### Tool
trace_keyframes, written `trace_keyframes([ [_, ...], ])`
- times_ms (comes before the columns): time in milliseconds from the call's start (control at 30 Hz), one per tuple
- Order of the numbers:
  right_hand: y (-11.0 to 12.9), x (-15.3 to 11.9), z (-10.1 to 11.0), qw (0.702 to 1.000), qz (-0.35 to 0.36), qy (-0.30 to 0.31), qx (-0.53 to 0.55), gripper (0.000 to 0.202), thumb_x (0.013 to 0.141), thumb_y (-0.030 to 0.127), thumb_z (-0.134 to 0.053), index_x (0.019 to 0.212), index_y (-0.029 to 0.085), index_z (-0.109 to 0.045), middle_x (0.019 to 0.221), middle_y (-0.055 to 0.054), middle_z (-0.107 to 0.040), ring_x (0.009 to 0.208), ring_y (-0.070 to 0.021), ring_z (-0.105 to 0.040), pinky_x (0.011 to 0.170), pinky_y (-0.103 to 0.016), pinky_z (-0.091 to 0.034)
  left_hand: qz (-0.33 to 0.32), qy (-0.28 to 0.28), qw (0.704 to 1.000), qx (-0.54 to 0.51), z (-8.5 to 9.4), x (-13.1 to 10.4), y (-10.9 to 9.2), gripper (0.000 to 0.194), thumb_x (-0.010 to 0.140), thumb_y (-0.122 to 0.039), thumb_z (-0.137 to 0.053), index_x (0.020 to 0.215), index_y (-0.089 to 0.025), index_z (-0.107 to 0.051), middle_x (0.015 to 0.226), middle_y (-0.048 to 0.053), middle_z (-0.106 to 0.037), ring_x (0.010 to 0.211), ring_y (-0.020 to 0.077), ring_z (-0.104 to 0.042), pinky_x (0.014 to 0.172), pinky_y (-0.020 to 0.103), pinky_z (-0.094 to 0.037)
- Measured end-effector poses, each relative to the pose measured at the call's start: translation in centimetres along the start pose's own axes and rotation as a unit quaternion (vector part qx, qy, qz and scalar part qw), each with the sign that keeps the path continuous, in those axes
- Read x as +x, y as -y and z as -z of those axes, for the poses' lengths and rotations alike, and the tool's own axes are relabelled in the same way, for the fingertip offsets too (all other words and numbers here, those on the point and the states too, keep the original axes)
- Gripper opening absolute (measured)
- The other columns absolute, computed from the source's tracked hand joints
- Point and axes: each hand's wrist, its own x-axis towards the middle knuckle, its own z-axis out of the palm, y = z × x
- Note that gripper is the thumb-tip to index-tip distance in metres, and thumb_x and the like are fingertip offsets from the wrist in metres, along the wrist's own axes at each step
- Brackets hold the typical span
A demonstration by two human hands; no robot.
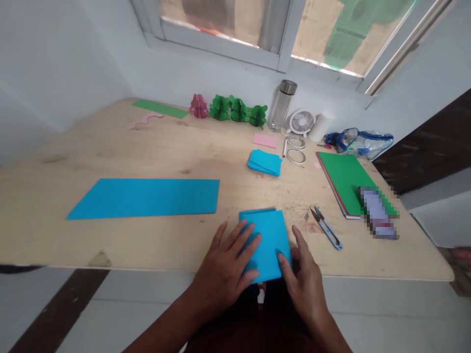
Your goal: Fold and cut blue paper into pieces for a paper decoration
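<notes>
A folded blue paper (270, 240) lies at the table's front edge, its near end reaching over that edge. A second layer shows at its top left. Across its left side my left hand (230, 260) rests flat, fingers spread and nothing gripped. My right hand (305, 279) has the paper's right edge between the thumb on top and the curled fingers, while the index finger stretches out beside it. To the left is a long blue paper strip (154, 197). Behind the folded piece sits a small stack of blue paper pieces (264, 163).
Thread snips (327, 229) lie right of my right hand. Farther right are a green sheet (349, 181) on a stack and a pixelated object (379, 213). Along the wall stand green paper shapes (237, 109), a glass bottle (282, 105) and a small fan (301, 121). Tape rolls (296, 156) lie nearby.
</notes>
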Motion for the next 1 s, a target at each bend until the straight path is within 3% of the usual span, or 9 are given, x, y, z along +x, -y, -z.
trace_keyframes([
  [333,-0.1,1.1,-0.5,0.988,0.096,-0.006,-0.122,0.042,0.096,0.034,-0.044,0.133,0.017,-0.051,0.115,-0.012,-0.07,0.09,-0.0243,-0.07,0.076,-0.04,-0.056,0.037,0.037,0.998,-0.029,-0.8,-0.2,0.4,0.063,0.093,-0.049,-0.043,0.148,-0.019,-0.031,0.155,0.01,-0.032,0.145,0.0313,-0.021,0.115,0.055,-0.014],
  [1000,0.4,1.8,-0.3,0.985,0.074,0.013,-0.154,0.039,0.095,0.037,-0.044,0.122,0.015,-0.061,0.111,-0.011,-0.072,0.088,-0.0259,-0.071,0.073,-0.041,-0.058,0.077,0.098,0.99,-0.071,0.3,1.2,0.6,0.062,0.094,-0.055,-0.039,0.146,-0.021,-0.036,0.153,0.012,-0.035,0.142,0.035,-0.026,0.111,0.059,-0.024],
])
